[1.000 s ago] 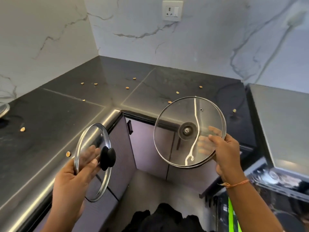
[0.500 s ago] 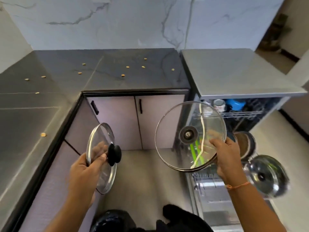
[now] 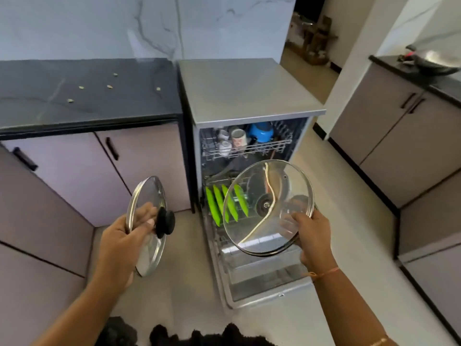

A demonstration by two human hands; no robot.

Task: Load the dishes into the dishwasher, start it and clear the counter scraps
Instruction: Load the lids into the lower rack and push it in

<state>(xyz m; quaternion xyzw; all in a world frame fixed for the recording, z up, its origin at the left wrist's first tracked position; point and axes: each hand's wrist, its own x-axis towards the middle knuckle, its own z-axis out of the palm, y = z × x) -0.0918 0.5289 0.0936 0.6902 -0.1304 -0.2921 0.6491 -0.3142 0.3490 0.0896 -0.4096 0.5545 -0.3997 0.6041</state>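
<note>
- My left hand (image 3: 119, 243) clamps the small lid (image 3: 147, 196) by its rim at 9 o'clock, edge-on, likely for racking.
- My right hand (image 3: 316, 236) pinches the large lid (image 3: 268, 208) rim over the open dishwasher (image 3: 249, 91) at 12 o'clock.
- Scraps (image 3: 109, 86) lie at 11 o'clock.

Bright daylight, slight motion blur, wide-angle edge distortion.

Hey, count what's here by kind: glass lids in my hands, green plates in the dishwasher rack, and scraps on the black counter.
Glass lids: 2, the small lid in the left hand, the large lid in the right hand
Green plates: 4
Counter scraps: 5
Total: 11
</note>
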